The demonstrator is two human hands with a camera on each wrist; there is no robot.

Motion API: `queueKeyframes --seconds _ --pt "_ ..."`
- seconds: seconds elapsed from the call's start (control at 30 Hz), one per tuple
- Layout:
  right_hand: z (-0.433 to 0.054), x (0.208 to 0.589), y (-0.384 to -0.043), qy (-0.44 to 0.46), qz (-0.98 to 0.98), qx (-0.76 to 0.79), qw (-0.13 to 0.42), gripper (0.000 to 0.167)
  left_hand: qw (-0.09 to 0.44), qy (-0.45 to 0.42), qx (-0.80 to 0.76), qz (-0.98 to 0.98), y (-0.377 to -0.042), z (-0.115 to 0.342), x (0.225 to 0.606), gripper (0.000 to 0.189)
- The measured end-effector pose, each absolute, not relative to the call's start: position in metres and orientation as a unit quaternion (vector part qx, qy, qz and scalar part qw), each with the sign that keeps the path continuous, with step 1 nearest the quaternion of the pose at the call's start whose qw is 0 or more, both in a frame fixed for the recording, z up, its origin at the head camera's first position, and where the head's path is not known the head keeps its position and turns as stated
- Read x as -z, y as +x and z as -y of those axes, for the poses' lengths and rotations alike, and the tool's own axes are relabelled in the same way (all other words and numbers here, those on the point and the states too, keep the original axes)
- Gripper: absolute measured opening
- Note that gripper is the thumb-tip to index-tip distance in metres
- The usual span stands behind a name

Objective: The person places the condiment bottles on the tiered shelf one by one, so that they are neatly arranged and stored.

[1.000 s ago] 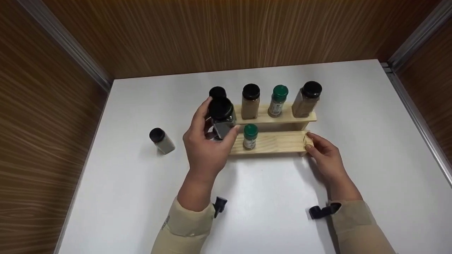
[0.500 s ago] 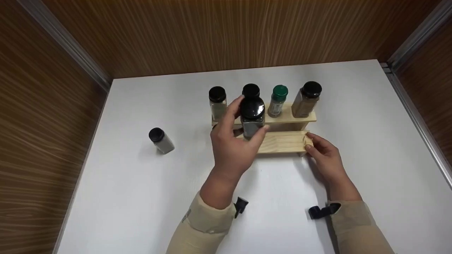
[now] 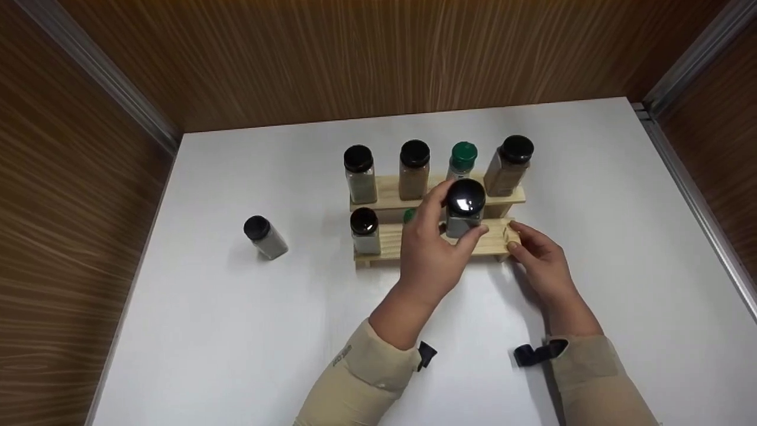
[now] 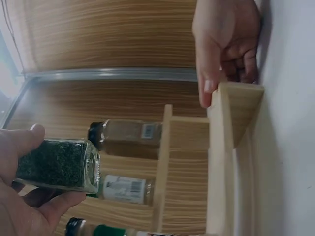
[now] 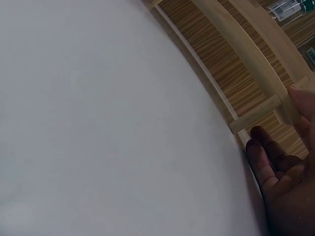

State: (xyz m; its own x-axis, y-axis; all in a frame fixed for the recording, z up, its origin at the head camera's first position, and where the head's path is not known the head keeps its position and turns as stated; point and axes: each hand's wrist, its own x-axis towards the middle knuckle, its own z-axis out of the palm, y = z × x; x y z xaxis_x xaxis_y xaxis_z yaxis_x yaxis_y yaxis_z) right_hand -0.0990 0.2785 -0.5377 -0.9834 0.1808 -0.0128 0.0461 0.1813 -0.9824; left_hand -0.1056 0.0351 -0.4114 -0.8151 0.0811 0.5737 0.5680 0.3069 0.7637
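My left hand (image 3: 434, 257) grips a square glass spice jar (image 3: 464, 213) with a black lid, held above the lower tier of a two-tier wooden spice rack (image 3: 390, 239). Dark green flakes fill this jar (image 4: 54, 164) in the left wrist view, and clear air separates it from the rack. At the rack's right end, my right hand (image 3: 547, 269) pinches the lower tier's end piece between thumb and fingers; the right wrist view shows those fingers (image 5: 261, 157) around the wood. A black-lidded jar (image 3: 365, 231) stands at the lower tier's left end. Behind my left hand, a green-capped jar (image 3: 408, 215) is mostly hidden.
Along the upper tier stand two black-lidded jars, one of pale green (image 3: 359, 177) and one of brown (image 3: 414, 171) contents, then a green-capped jar (image 3: 463, 157) and a larger brown jar (image 3: 508, 165). Another black-lidded jar (image 3: 266, 238) stands alone on the white table left of the rack.
My left hand has carried the jar rightward along the rack, from its left end past the green-capped jar. The right hand keeps its hold on the rack's right end.
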Motion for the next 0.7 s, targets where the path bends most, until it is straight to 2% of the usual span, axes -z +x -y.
queueKeyframes --seconds 0.7 --pt "-0.276 0.537 -0.097 -0.066 0.748 -0.657 0.063 0.044 0.132 -0.147 0.523 0.829 -0.097 -0.068 0.470 0.071"
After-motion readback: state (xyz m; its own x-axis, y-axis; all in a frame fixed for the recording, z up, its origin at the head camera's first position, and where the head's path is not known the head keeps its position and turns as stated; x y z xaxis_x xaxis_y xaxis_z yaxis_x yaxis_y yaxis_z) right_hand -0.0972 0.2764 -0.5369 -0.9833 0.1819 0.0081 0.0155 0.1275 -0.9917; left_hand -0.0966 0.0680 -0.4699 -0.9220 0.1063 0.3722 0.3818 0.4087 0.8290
